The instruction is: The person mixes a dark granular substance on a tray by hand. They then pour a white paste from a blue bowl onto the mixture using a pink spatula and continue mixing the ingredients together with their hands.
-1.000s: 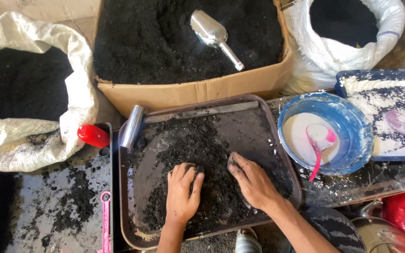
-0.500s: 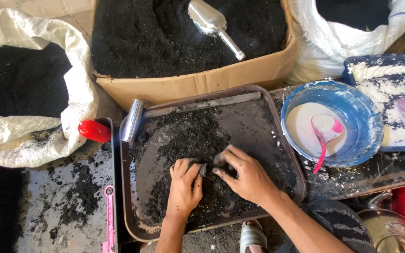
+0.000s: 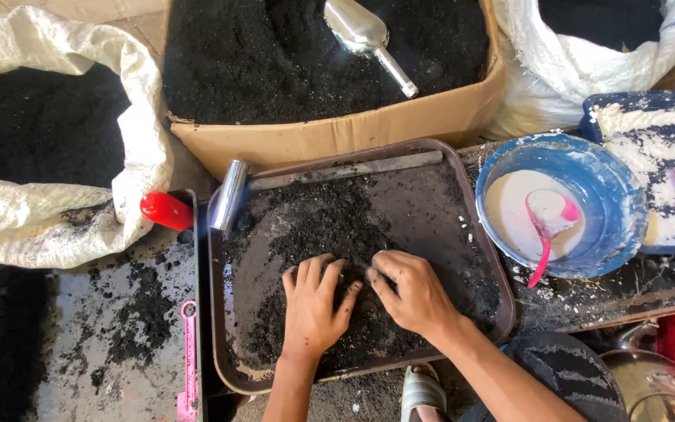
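Observation:
A brown tray in front of me holds a spread of black powder. My left hand lies flat on the powder with its fingers apart. My right hand is beside it, fingers bent and digging into the same heap, fingertips almost touching the left hand's. Neither hand grips a tool. A flat metal bar lies along the tray's far edge. A metal tool with a red handle rests on the tray's far left corner.
Behind the tray, a cardboard box of black powder holds a metal scoop. White sacks flank it. At right are a blue bowl with white liquid and a pink spoon, and a blue tray.
My right hand has moved left across the tray and closed in on my left hand. Both hands keep working the powder, and the heap has shifted a little.

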